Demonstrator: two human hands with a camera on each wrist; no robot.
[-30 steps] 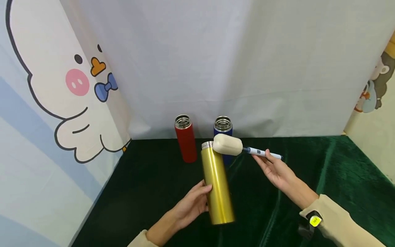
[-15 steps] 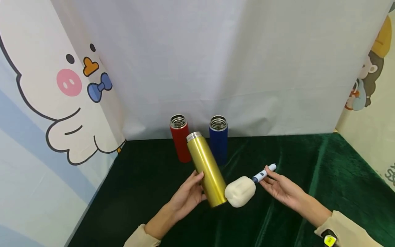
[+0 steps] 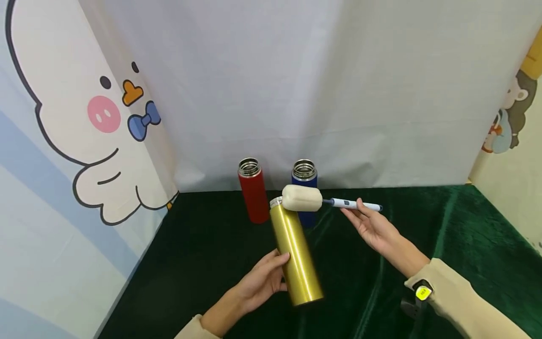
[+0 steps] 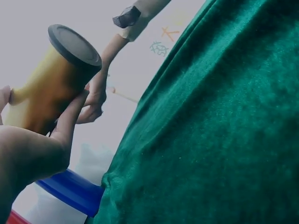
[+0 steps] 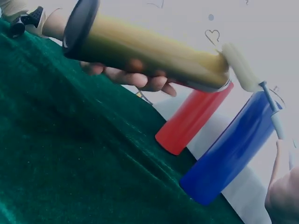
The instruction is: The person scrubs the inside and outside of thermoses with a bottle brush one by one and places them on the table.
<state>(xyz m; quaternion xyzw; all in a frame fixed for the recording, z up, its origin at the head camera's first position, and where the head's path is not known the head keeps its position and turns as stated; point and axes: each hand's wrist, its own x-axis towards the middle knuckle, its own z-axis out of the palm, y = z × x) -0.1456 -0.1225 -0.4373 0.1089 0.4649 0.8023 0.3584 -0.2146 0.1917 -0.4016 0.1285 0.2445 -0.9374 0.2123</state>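
My left hand (image 3: 262, 282) grips a gold thermos bottle (image 3: 296, 254) around its lower half, thumb across the front. The bottle is raised and tilted, its steel mouth leaning up and left; in the left wrist view its dark base (image 4: 77, 44) faces up. Between thumb and fingers, my right hand (image 3: 377, 230) pinches the light-blue handle of a sponge bottle brush (image 3: 347, 204). Its cream sponge head (image 3: 302, 197) lies crosswise at the bottle's mouth, overlapping the neck's right side. In the right wrist view the sponge stands right by the bottle's mouth end, outside it.
Behind the gold bottle, a red bottle (image 3: 254, 200) and a blue bottle (image 3: 305, 176) stand uncapped on the green velvet cloth (image 3: 423, 235). A white curtain (image 3: 254, 94) hangs along the table's back edge. Cartoon-printed panels flank both sides.
The brush dropped from the bottle's mouth to beside its base half a second ago, and now it is back up at the mouth. The gold bottle shifted slightly and became more upright.
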